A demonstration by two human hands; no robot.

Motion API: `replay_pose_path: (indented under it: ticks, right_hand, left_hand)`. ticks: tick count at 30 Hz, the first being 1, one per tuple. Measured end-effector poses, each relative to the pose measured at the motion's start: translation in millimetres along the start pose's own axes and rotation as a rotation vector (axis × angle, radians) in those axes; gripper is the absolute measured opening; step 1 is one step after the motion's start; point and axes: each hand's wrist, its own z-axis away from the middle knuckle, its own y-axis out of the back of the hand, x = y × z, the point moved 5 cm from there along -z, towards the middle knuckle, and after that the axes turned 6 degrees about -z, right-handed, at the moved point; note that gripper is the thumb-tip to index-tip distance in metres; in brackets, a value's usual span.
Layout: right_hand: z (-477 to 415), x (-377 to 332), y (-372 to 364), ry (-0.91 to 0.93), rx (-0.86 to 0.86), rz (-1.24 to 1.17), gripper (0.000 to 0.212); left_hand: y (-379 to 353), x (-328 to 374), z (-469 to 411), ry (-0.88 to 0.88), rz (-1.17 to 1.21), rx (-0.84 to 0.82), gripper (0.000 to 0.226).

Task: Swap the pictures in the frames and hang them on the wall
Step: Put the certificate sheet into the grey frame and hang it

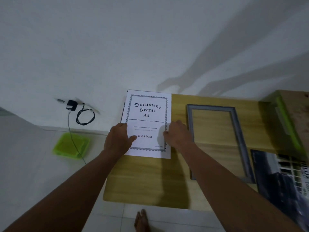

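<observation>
One: Most of the view is white wall (117,39). Below it?
Two: A wooden table (147,178) set against it, on a pale tiled floor (41,181).
One: On the table?
Two: At the right edge, a dark picture (275,178) lying flat. Near it, to the left, an empty grey frame (210,107) with the wood showing through. Left again, on the table's far left corner, a white sheet (148,114) printed "Document Frame A4", with a dark edge showing beneath it.
One: And the hands?
Two: The left hand (118,139) pinches the sheet's left edge, thumb on top. The right hand (177,134) has bent fingers at the right edge. Whether it grips or only touches, I can't tell.
One: Smaller things?
Two: A green tray (70,146) on the floor, and a black charger (71,105) plugged into the wall, its cable looped.
</observation>
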Motion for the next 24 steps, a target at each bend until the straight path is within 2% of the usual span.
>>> replay_pose_path:
  ticks: [3, 7, 13, 17, 21, 24]
  right_hand:
    - [-9.3, -6.1, -10.8, -0.063, 0.047, 0.045, 0.048]
    - [-13.5, -11.1, -16.8, -0.108, 0.127, -0.016, 0.046]
    - [-16.7, -2.2, -16.2, -0.174, 0.253, -0.417, 0.04]
    - [-18.0, 0.2, -17.7, -0.251, 0.261, -0.709, 0.028]
    - [-19.7, -1.2, -14.9, -0.248, 0.24, -0.726, 0.013]
    - [-18.2, -3.0, -13.5, -0.21, 0.242, -0.749, 0.003]
  left_hand:
    - [-6.2, -7.4, -7.7, -0.01, -0.001, 0.021, 0.042]
    - [-6.8, -10.1, -11.0, -0.009, 0.02, 0.053, 0.048]
    - [-3.9, -6.2, -12.9, 0.062, 0.064, 0.036, 0.07]
    - [-1.4, -8.0, -15.0, 0.114, 0.076, -0.001, 0.08]
    - [-1.9, -7.9, -19.3, 0.122, 0.054, -0.011, 0.095]
    - [-2.1, -8.7, -18.3, 0.132, 0.054, 0.01, 0.095]
